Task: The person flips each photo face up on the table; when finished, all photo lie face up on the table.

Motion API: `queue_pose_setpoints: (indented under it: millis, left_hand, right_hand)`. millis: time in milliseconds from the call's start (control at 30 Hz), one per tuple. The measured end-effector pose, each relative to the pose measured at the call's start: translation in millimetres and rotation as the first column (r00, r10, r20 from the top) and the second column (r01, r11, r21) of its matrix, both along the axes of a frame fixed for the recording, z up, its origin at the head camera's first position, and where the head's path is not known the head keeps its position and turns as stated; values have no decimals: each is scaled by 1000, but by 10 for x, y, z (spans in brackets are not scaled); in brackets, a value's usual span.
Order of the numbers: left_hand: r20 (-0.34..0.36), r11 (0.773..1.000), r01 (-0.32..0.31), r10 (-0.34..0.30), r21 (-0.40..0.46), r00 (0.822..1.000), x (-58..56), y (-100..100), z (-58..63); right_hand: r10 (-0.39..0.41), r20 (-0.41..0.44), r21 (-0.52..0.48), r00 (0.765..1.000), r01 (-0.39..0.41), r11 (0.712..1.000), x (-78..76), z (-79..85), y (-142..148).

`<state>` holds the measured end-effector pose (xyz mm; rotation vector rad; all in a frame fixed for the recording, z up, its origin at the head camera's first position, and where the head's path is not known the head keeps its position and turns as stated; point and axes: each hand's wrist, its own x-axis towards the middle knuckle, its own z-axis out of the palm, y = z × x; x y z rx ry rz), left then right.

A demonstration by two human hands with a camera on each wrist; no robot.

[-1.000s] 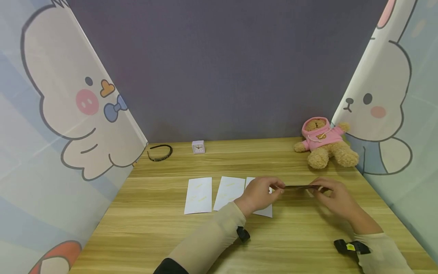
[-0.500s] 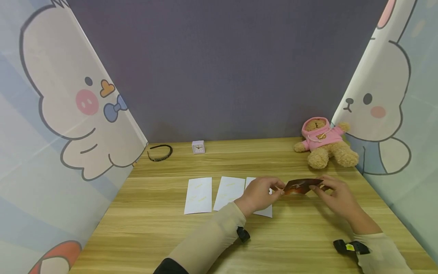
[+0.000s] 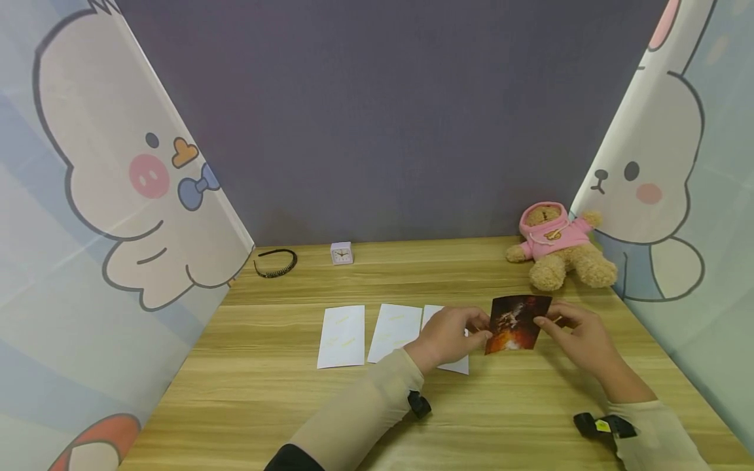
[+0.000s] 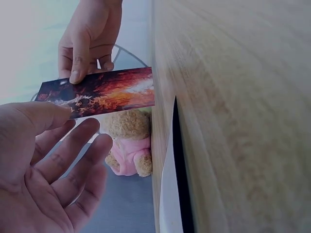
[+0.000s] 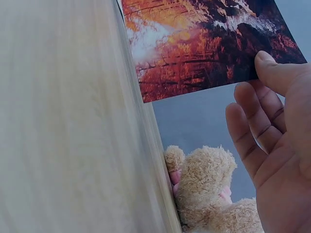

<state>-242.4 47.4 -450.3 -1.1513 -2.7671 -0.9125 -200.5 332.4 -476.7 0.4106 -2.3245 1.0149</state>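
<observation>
A photo print (image 3: pixel 517 325) with a dark upper part and a fiery orange lower part is held above the table, its picture side facing me. My left hand (image 3: pixel 449 335) pinches its left edge, the thumb lying on the picture in the left wrist view. At the opposite edge my right hand (image 3: pixel 580 335) pinches it between thumb and fingers. Three white sheets lie to the left: one sheet (image 3: pixel 341 337) at the far left, a middle sheet (image 3: pixel 393 330), and a third sheet (image 3: pixel 458 364) partly hidden by my left hand.
A teddy bear (image 3: pixel 556 245) in a pink hoodie sits at the back right. Along the back stand a small square clock (image 3: pixel 341 253) and, farther left, a dark headband (image 3: pixel 277 263). A grey panel (image 3: pixel 389 124) closes off the wooden table (image 3: pixel 247 405) behind.
The photo print was edge-on a second ago and has tilted up, so its picture now faces me. Both hands stay nearly in place, fingers turning slightly with it.
</observation>
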Motion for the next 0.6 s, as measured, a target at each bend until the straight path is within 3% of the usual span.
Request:
queue_pose_setpoints:
  millis: [300, 600]
  left_hand:
    - [38, 1000, -1, 2, -21, 999, 27, 5, 9]
    - [69, 999, 9, -6, -39, 998, 30, 10, 1]
  right_hand:
    - [34, 41, -76, 999, -31, 997, 11, 1, 4]
    - [37, 104, -69, 994, -30, 997, 40, 28, 3]
